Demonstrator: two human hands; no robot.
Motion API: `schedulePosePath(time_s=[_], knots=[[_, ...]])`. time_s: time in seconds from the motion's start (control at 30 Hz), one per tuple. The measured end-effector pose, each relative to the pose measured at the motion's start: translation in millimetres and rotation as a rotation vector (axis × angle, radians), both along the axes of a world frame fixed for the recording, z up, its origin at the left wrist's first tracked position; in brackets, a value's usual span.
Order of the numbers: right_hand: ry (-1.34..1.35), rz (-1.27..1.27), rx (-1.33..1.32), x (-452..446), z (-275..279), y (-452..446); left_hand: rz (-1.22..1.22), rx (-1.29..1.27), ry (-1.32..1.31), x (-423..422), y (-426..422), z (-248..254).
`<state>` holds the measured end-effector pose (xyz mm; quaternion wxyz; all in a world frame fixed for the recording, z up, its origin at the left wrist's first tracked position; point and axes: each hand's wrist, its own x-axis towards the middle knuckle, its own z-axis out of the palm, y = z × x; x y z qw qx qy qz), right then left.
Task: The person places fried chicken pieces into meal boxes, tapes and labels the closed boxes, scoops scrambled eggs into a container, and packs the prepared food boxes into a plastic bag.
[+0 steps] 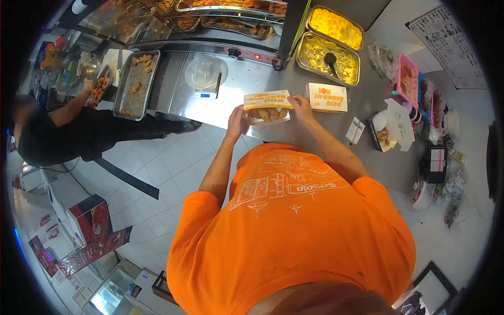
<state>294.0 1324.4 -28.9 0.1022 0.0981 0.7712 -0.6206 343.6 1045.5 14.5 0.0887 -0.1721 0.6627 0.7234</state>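
Note:
A cardboard food box with a yellow and white printed lid stands on the steel counter in front of me. Its near side is open, and pieces of fried chicken show inside. My left hand grips the box at its left side. At the right end, my right hand has its fingers on the lid's edge. Just right of that hand sits a second printed box, closed. To the left is a digital scale with a clear plastic bowl on it.
Two metal trays of yellow food stand at the back right, one with a black spoon. An open box and a receipt lie to the right. At left, a co-worker stands by a metal tray.

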Motion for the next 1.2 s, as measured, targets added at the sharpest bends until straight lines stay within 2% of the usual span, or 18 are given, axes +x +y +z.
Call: schedulePosePath(time_s=[0.07, 0.2, 0.27, 0.3, 0.33, 0.37, 0.47, 0.57, 0.63, 0.67, 0.77, 0.8, 0.9, 0.93, 0.97, 1.07, 1.17, 1.2], knots=[[0.077, -0.024, -0.039, 5.7, -1.1, -1.1, -0.004, 0.044, -0.065, 0.0, 2.7, 2.2], [-0.021, -0.073, -0.008, 16.5, 23.3, 0.3, -0.078, 0.137, -0.127, 1.2, 6.4, -2.0], [-0.05, -0.111, -0.011, 12.9, -28.6, 11.5, -0.119, 0.136, -0.149, 0.4, 3.2, -10.2], [-0.028, -0.071, 0.032, 12.4, -30.6, 13.8, -0.132, 0.16, -0.185, 0.9, 2.7, -13.8], [-0.006, -0.035, 0.078, 17.7, -30.0, 17.4, -0.15, 0.092, -0.146, 2.6, 6.2, -8.6], [0.022, -0.004, 0.125, 21.6, -28.0, 19.2, -0.301, -0.213, 0.091, 1.7, 2.8, -41.0], [-0.033, 0.001, 0.075, 25.3, -35.9, 22.8, -0.27, -0.28, 0.019, 7.4, 8.0, -39.4], [-0.284, -0.044, -0.082, 27.1, -3.4, 16.4, -0.375, -0.4, -0.004, -0.8, -5.1, -54.8], [-0.111, 0.065, 0.17, 24.5, 22.5, 18.3, -0.564, -0.714, 0.005, -19.5, -17.3, -32.1], [-0.026, 0.119, 0.296, 24.6, 36.4, 18.4, -0.385, -0.897, 0.169, -18.9, -12.0, -37.4], [0.542, 0.571, 0.694, 22.7, 61.1, 14.9, -0.941, -1.016, 0.565, -40.9, -5.2, 14.5], [0.682, 0.68, 0.784, 23.1, 63.3, 13.2, -0.981, -1.038, 0.524, -41.9, -0.5, 25.2], [0.687, 0.903, 0.922, 13.0, 54.2, 19.9, -1.132, -1.081, 0.436, -46.5, 27.2, 41.7], [0.621, 0.997, 0.959, 8.2, 42.1, 21.2, -1.159, -1.148, 0.557, -46.5, 25.4, 18.6], [0.55, 1.091, 0.989, 12.4, 35.6, 24.2, -1.189, -1.167, 0.577, -42.8, 27.2, 26.7], [0.517, 1.091, 0.91, 25.6, 69.5, 32.2, -1.167, -1.093, 0.596, -36.5, 20.1, 18.8], [0.934, 0.944, 0.834, 37.4, 60.1, 47.9, -1.167, -1.189, 0.722, -23.4, 18.7, 0.5], [0.94, 0.874, 0.756, 43.9, 48.1, 51.6, -1.146, -1.27, 0.737, -11.2, 23.1, -0.3]])
